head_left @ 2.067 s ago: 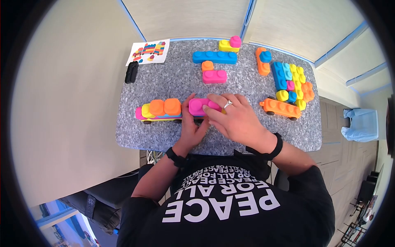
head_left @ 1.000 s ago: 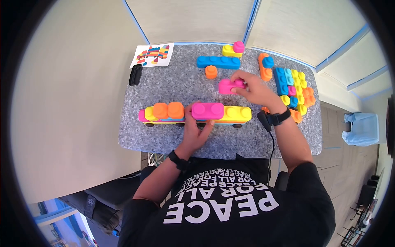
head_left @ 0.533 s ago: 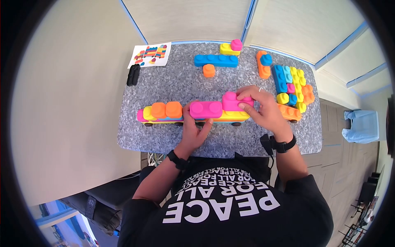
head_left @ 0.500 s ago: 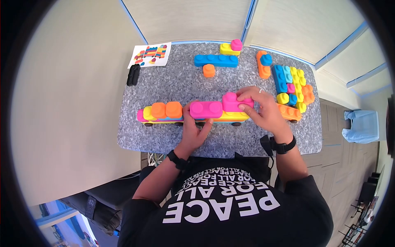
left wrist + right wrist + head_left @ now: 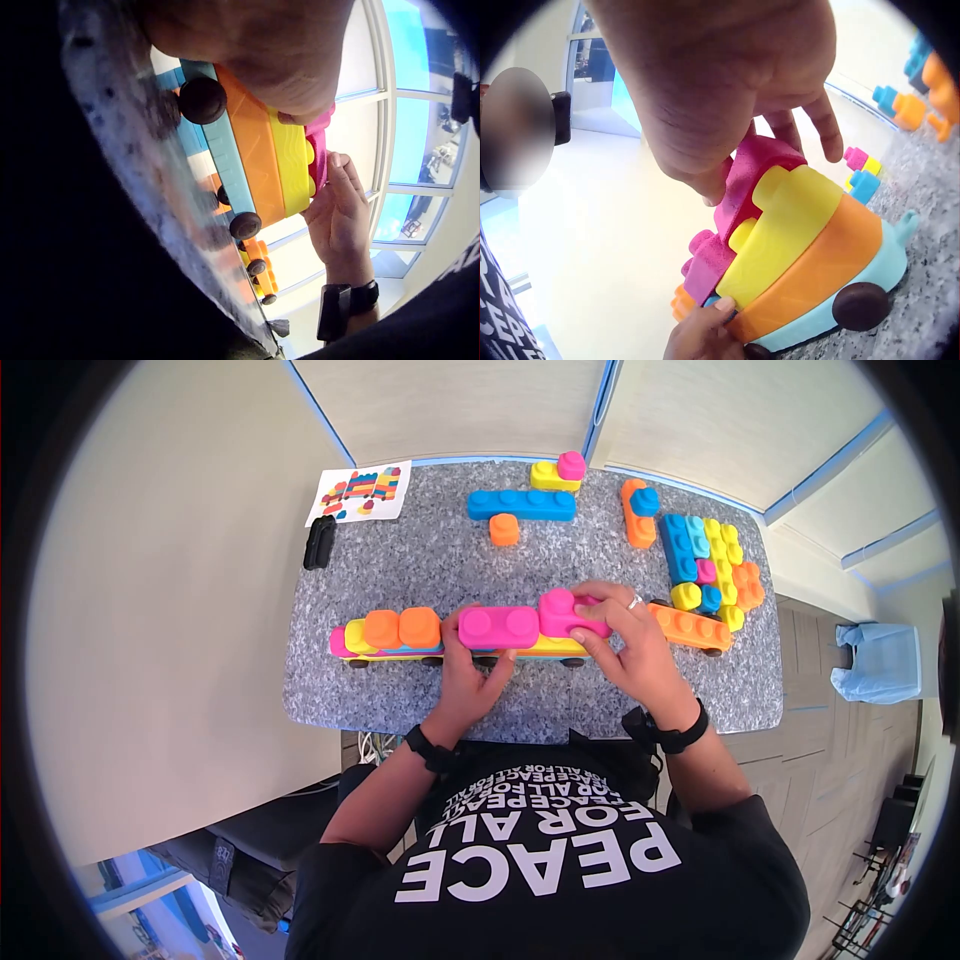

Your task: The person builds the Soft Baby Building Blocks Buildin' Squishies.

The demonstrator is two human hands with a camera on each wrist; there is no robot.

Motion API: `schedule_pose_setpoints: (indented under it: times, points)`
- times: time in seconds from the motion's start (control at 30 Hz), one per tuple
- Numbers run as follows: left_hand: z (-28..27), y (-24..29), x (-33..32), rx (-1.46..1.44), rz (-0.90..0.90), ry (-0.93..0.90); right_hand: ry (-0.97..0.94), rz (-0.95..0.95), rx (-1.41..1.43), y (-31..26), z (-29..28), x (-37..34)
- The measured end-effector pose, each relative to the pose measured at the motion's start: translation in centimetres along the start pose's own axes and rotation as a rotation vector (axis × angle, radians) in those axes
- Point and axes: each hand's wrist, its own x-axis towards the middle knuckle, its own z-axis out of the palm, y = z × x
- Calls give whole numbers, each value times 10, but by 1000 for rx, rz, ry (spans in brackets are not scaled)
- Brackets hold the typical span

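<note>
A wheeled toy wagon stands on the table, its light blue base (image 5: 802, 326) under an orange brick (image 5: 817, 262) and a yellow brick (image 5: 795, 217). My left hand (image 5: 472, 675) grips the wagon's left part, thumb in front. Above that hand's thumb sits one pink brick (image 5: 498, 627). My right hand (image 5: 640, 655) pinches a second pink brick (image 5: 562, 615) between thumb and fingers at the wagon's right end. In the right wrist view this brick is tilted over the yellow studs, which show beneath its edge. Joined at the left is another wagon topped with orange bricks (image 5: 400, 628).
Behind lie a long blue brick (image 5: 522, 506), an orange brick (image 5: 503, 530) and a pink-on-yellow stack (image 5: 552, 477). To the right are an orange wheeled base (image 5: 690, 626) and several grouped bricks (image 5: 678, 545). A picture sheet (image 5: 362, 490) and a black object (image 5: 318, 542) lie back left.
My right hand left the first pink brick, picked up the second from the table behind and brought it over the wagon's yellow brick. My left hand kept its grip on the wagon.
</note>
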Motion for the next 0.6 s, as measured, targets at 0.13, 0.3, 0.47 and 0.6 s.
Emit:
schedule_pose_setpoints:
  times: [0.13, 0.3, 0.47, 0.6]
  points:
    - [-3, 3, 1, 68, 27, -20, -1, 0, -10, -1, 0, -2]
    - [-3, 3, 1, 85, 36, -25, -23, -22, -35, -4, -4, -2]
    - [-3, 3, 1, 90, 39, -18, -37, -17, -51, -6, -5, -4]
    - [-3, 5, 1, 93, 35, -21, -29, -26, -66, -8, -4, -6]
